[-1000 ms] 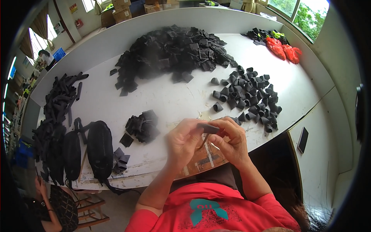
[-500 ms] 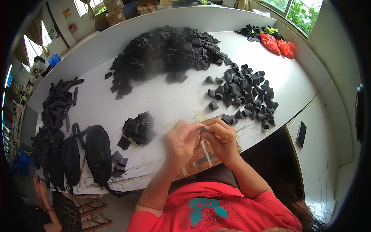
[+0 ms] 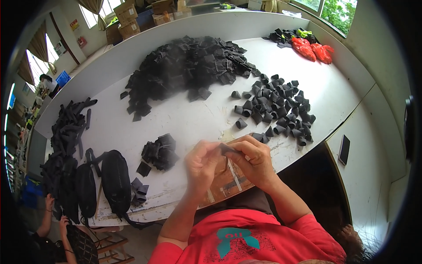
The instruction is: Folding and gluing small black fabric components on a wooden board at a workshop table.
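Note:
Over the front edge of the white table, my left hand and my right hand meet, fingers pinched on a small black fabric piece. My fingers cover much of the piece. Just beyond my right hand, a group of black pieces curled into short tubes spreads over the table. Flat black pieces lie in a small heap left of my left hand, with a few more nearer the edge. Beneath my hands is a worn brown board with tape strips.
A large mound of flat black pieces fills the far middle. Black pouches with straps and long black strips lie left, near a co-worker's hands. Red plastic bags sit far right; a phone lies on the right-hand surface.
The whole view has shifted slightly. My hands keep their pinch on the fabric piece, with the left fingers moved a little apart from the right. The co-worker's hands have separated.

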Motion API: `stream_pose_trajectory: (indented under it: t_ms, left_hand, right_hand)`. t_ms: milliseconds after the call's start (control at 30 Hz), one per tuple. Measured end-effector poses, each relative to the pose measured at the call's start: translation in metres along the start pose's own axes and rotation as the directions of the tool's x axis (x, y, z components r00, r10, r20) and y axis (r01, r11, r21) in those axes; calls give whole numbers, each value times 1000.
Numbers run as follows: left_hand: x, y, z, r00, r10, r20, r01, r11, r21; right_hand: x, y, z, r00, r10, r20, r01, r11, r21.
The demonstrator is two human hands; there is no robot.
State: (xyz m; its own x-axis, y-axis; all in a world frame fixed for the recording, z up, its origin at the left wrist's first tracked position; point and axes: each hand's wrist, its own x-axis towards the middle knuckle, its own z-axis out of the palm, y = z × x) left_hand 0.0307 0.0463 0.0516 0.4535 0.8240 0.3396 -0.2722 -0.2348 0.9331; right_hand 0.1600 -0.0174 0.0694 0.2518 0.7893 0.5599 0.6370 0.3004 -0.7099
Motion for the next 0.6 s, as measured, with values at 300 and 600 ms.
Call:
stream_pose_trajectory:
  t_ms: [300, 600]
  left_hand:
    - [-2, -4, -1, 999, -31, 36, 36, 989, -146]
    - [10, 12, 6, 994, 83, 65, -83, 997, -3]
  right_hand:
    - [-2, 12, 9, 1000, -13, -9, 13, 1000, 19]
    - [-6, 13, -3, 965, 175, 194, -224, 937, 267]
